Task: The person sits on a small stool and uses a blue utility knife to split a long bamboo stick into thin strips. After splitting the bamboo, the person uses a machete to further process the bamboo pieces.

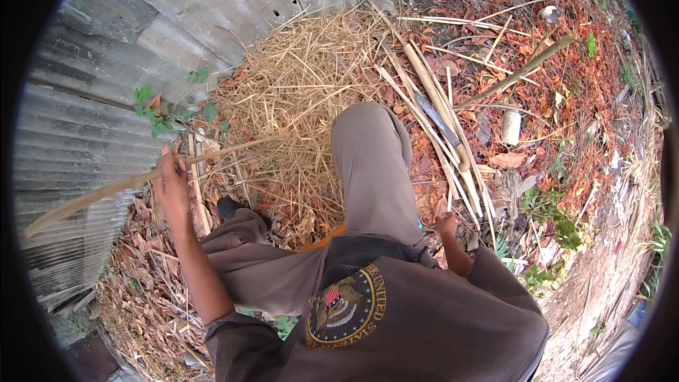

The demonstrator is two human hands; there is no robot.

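My left hand (172, 178) is closed around a long bamboo strip (106, 189), out to the left near the metal sheets. The strip is wide at its left end and thins toward the straw. Low on the right, beside my raised knee, my right hand (445, 223) has its fingers curled together. A thin pale piece shows at its fingertips, but I cannot make out what it is. Just beyond it lies a bundle of split bamboo strips (475, 194) on the ground. On these rests a knife (437, 120) with a dark blade and a wooden handle.
A heap of straw-like shavings (297, 78) lies in front of me. Corrugated metal sheets (85, 131) wall off the left and far side. A thick stick (523, 71) and a whitish cylinder (511, 127) lie among dry leaves on the right. Green sprigs (157, 114) grow by the wall.
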